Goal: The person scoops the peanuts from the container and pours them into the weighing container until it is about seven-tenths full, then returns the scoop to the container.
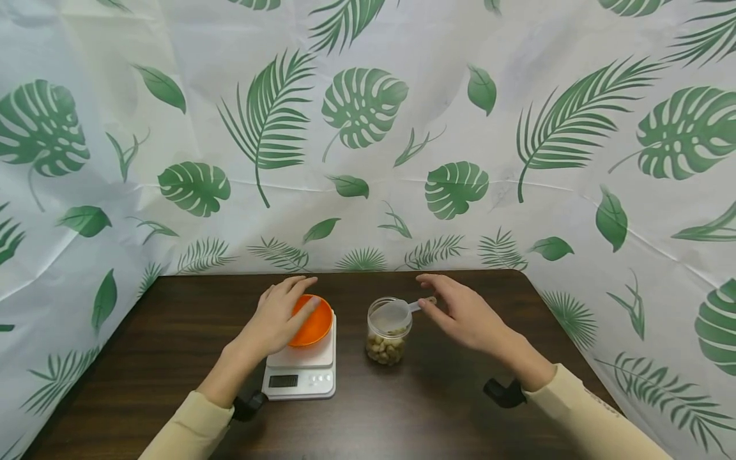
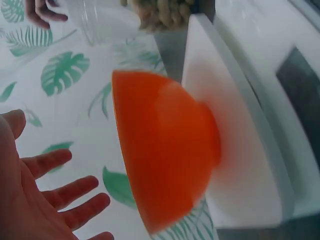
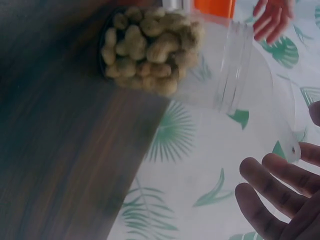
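Note:
An orange bowl (image 1: pixel 314 326) stands on the white kitchen scale (image 1: pixel 301 358). My left hand (image 1: pixel 282 317) hovers over the bowl's left rim, fingers spread; the left wrist view shows them apart from the orange bowl (image 2: pixel 160 150). Right of the scale is a clear jar (image 1: pixel 375 330) partly filled with peanuts in shells (image 3: pixel 150 47). Across its mouth lies a translucent scoop (image 1: pixel 391 316), its handle pointing right. My right hand (image 1: pixel 466 314) is at that handle, thumb tip overlapping it in the head view. In the right wrist view the fingers (image 3: pixel 272 185) are loosely extended beside the handle's holed end.
Everything stands on a dark wood-grain table (image 1: pixel 448 409). A white sheet with green leaf prints (image 1: pixel 368 211) hangs right behind its far edge and at both sides. The scale's display (image 1: pixel 283 381) faces the near side. Dark wrist mounts (image 1: pixel 505 392) hang under both forearms.

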Motion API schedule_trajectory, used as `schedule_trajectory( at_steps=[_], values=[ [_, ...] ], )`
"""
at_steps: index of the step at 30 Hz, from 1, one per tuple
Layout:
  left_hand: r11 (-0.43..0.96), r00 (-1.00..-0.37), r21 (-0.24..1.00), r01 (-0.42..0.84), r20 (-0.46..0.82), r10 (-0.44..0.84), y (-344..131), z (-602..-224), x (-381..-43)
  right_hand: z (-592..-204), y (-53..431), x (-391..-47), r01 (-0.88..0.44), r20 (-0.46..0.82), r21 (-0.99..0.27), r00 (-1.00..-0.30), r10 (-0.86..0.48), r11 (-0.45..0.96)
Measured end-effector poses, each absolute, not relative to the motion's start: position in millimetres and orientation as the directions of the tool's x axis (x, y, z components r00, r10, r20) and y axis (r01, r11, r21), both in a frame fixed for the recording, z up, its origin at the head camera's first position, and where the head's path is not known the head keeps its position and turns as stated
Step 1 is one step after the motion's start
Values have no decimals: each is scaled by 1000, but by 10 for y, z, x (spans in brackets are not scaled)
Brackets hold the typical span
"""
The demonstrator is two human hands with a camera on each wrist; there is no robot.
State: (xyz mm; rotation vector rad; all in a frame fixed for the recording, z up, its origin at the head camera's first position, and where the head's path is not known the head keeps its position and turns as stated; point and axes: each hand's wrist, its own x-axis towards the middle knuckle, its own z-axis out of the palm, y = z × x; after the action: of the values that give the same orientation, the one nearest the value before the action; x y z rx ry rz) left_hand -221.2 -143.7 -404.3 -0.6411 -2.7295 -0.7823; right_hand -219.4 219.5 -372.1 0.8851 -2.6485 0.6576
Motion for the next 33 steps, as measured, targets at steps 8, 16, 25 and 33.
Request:
schedule_trajectory(
  at_steps=[8, 16, 25, 33],
  values=[
    [697, -845, 482, 530, 363, 392, -1211, -4061, -2190, -3761, 2081, -2159, -654, 361, -206, -742, -565, 728],
    [635, -823, 523, 569, 368, 433, -1033, -4034, -2128, -3813, 2024, -2180, -677, 347, -140, -717, -604, 723],
    [625, -808, 513, 589, 359, 467, -883, -4052, -2071, -3862, 1987, -2187, -695, 371, -91, -688, -624, 713],
    [594, -802, 544, 593, 336, 493, -785, -4059, -2043, -3879, 1979, -2182, -723, 389, -77, -656, -647, 686]
  ],
)
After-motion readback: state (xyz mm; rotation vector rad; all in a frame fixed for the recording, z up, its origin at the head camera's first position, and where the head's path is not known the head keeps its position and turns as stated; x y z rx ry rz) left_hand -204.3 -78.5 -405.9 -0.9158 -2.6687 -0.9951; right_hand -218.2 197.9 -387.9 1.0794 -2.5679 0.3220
